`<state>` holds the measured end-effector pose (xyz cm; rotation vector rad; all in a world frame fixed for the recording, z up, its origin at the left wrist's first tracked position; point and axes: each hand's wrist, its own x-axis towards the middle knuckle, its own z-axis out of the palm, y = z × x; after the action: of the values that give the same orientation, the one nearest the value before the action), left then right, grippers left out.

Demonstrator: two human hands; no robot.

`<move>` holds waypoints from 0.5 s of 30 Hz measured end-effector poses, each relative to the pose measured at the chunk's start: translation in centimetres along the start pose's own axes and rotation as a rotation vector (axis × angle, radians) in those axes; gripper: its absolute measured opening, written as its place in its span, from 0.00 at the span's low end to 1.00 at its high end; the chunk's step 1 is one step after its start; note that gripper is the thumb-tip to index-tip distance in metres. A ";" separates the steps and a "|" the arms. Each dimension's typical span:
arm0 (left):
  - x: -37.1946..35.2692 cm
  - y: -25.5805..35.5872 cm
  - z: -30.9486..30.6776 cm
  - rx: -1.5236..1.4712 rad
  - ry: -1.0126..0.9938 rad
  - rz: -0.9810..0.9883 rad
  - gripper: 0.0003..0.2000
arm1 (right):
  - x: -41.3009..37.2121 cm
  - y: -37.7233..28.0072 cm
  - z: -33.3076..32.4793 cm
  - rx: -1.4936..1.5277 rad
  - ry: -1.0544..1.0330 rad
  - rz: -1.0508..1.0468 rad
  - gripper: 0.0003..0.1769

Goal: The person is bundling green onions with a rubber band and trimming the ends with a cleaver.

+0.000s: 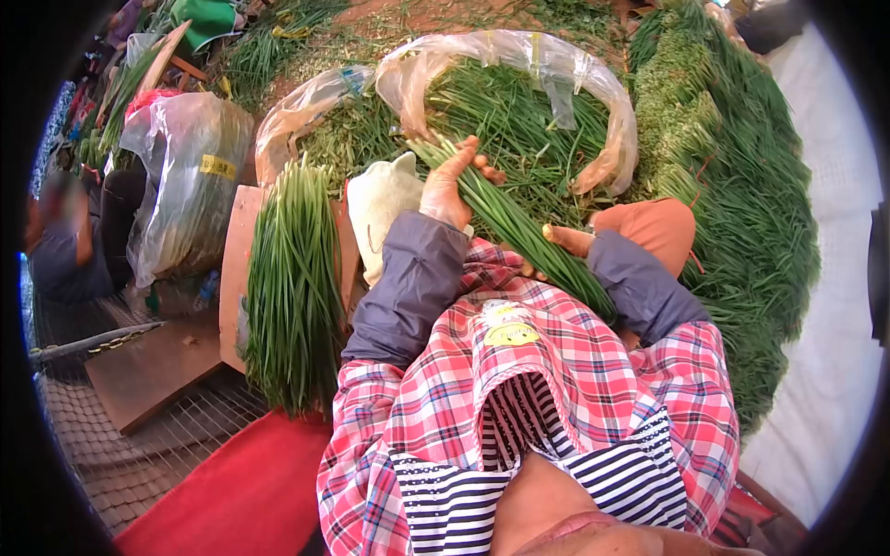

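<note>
A long bunch of garlic chives lies slantwise in front of my chest, pale ends at the upper left and green leaves toward the lower right. My left hand is closed around it near the pale ends. Lower down, my right hand holds the bunch, its thumb on the near side and fingertips showing past the other edge; the rest is partly hidden. Just left of my left hand is a cream cloth bag. A thick bundle of chives rests on a wooden board at my left.
Ahead, clear plastic edges a heap of loose chives. A large chive pile lines the right side beside a white sheet. At left are a filled plastic bag, a brown panel and a seated person.
</note>
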<state>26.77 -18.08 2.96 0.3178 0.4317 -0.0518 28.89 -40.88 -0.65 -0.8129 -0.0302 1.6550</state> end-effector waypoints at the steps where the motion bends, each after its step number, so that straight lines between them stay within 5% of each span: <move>1: 0.0 0.3 -0.2 -0.045 0.051 0.028 0.12 | -0.5 0.2 -0.4 -0.026 0.102 0.011 0.27; 3: 0.2 0.7 -1.0 -0.043 0.077 0.081 0.11 | -1.7 0.6 -0.8 -0.075 0.303 0.028 0.26; 8: -0.2 1.7 -1.4 -0.049 0.160 0.138 0.09 | -7.1 -0.4 -2.5 -0.644 0.438 -0.154 0.27; 12: -0.2 3.8 -3.3 -0.057 0.146 0.152 0.07 | -13.1 -4.4 0.3 -1.173 0.597 0.121 0.30; 15: -1.1 3.4 -2.4 -0.008 0.143 0.125 0.09 | -15.2 -5.1 -0.5 -0.856 0.930 -0.268 0.29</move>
<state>25.24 -14.10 2.37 0.3416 0.5530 0.0949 33.84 -53.00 8.58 -2.0636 -0.1936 0.8411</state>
